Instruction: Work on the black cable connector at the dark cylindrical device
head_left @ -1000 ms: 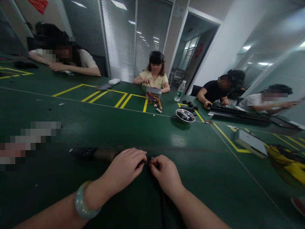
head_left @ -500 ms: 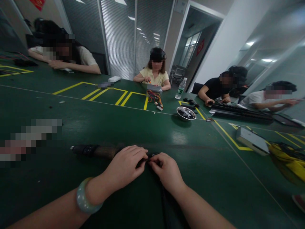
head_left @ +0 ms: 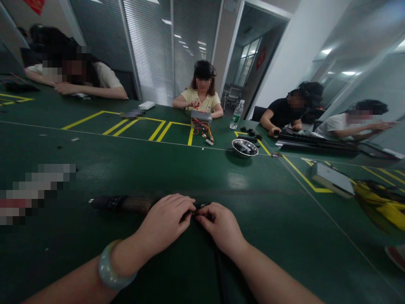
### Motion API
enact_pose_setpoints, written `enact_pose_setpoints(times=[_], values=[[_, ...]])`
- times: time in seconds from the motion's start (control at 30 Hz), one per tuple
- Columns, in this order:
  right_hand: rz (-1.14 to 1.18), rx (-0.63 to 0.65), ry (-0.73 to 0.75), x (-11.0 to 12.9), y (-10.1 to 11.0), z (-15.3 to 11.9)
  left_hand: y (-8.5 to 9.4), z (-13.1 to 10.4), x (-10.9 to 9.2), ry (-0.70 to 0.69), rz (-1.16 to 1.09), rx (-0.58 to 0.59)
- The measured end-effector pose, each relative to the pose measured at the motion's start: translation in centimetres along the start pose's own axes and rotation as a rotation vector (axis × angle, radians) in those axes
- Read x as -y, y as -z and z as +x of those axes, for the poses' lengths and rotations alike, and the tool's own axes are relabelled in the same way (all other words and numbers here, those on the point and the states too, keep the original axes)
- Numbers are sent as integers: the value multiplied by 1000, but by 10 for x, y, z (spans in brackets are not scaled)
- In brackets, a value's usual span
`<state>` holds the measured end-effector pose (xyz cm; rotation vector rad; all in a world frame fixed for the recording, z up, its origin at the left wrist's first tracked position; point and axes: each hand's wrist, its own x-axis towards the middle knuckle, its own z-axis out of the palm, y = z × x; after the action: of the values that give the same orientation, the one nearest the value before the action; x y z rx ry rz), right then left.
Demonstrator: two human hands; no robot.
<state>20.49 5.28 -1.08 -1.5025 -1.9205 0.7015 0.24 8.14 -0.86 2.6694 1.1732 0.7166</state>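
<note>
A black rod-like tool [head_left: 136, 204] with a brown middle section and a shiny metal tip lies across the green table in front of me. My left hand [head_left: 172, 217], a pale green bangle on its wrist, curls over its right part, fingers bent and closed. Close beside it, my right hand [head_left: 218, 223] pinches thumb and forefinger together at the tool's dark right end. The fingertips of both hands nearly meet there, and the small dark piece between them is mostly hidden. A dark strip or cable [head_left: 223, 270] runs from under my right hand toward me.
Beyond my hands stands a metal bowl [head_left: 245, 148] of dark parts, with a water bottle [head_left: 237, 115] behind it. A grey box with coloured wires [head_left: 202, 122] sits before a co-worker. On the right are a silver box [head_left: 332, 179] and a yellow bag [head_left: 379, 202]. Several people sit around.
The view has shifted slightly, so the background sits a little further left. Both hands keep nearly the same place and pose on the tool.
</note>
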Motion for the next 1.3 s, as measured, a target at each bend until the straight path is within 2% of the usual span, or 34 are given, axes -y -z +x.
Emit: enact_pose_setpoints(times=[1.3], values=[[-54, 8, 23, 5, 2, -3, 3, 2, -1, -10, 13, 15]])
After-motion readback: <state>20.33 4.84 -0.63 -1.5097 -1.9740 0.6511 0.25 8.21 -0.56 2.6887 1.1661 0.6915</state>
